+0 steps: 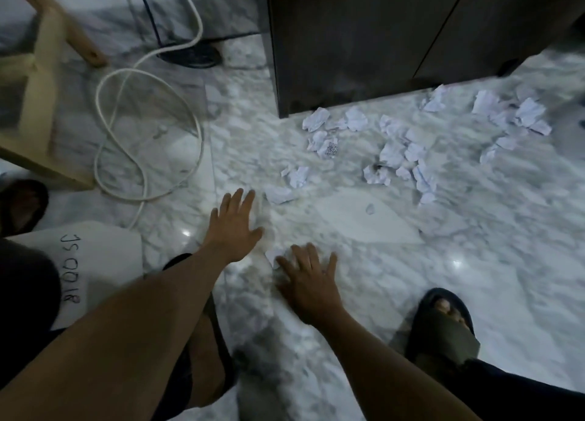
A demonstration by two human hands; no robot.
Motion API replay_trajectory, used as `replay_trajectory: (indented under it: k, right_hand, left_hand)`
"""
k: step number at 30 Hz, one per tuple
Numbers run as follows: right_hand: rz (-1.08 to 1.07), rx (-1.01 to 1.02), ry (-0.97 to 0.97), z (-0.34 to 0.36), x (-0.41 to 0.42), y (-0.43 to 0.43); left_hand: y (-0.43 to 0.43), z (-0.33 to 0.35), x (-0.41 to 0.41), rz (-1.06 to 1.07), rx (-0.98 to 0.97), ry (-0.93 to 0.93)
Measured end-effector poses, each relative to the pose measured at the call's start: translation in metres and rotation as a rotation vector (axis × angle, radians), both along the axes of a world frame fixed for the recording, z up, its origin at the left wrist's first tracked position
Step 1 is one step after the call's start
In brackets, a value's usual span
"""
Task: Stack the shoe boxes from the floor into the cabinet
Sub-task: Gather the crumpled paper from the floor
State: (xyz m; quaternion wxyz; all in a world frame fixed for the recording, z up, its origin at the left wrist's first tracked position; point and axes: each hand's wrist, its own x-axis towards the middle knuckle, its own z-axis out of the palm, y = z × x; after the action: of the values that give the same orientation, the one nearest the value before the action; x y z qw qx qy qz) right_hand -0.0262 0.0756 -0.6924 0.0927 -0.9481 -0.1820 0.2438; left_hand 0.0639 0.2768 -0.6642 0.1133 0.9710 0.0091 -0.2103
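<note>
Your left hand (235,227) and right hand (308,281) spread open, empty, over marble floor (474,262); crumpled paper (392,148) litters beside the closed cabinet (364,40).

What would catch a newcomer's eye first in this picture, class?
Two bare hands reach down over the marble floor: the left hand spread open, the right hand by a paper scrap. Crumpled papers litter the floor before the dark cabinet. A white cable loops at left.
</note>
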Motion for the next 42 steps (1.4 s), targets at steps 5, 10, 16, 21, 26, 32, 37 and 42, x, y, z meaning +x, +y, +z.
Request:
replay_trajectory:
  k: [5, 10, 16, 21, 26, 32, 37, 42]
  right_hand:
    - [-0.541, 0.004, -0.072, -0.016, 0.032, -0.067]
    - [-0.641, -0.042, -0.061, -0.019, 0.070, -0.129]
    - [-0.570, 0.164, -0.324, -0.017, 0.117, -0.141]
    - [-0.783, 0.193, -0.287, -0.025, 0.156, -0.181]
    - [-0.491, 0.253, -0.352, -0.039, 0.176, -0.182]
    - [-0.455, 0.424, -0.546, -0.026, 0.203, -0.163]
    - [-0.448, 0.275, -0.443, -0.001, 0.274, -0.157]
    - [-0.002, 0.002, -0.293, -0.002, 0.333, -0.115]
  left_hand:
    - [-0.022, -0.029, 0.014, -0.003, -0.076, 0.016]
    - [-0.058, -0.052, 0.013, -0.035, -0.083, -0.046]
    - [-0.086, -0.062, 0.047, -0.243, -0.166, -0.245]
    - [-0.091, -0.059, 0.102, -0.312, 0.001, -0.301]
    - [-0.094, -0.067, 0.129, -0.526, -0.053, -0.256]
    - [-0.099, -0.076, 0.121, -0.474, -0.140, -0.355]
    - [-0.101, -0.076, 0.120, -0.473, -0.131, -0.395]
    - [-0.101, -0.077, 0.119, -0.445, -0.118, -0.413]
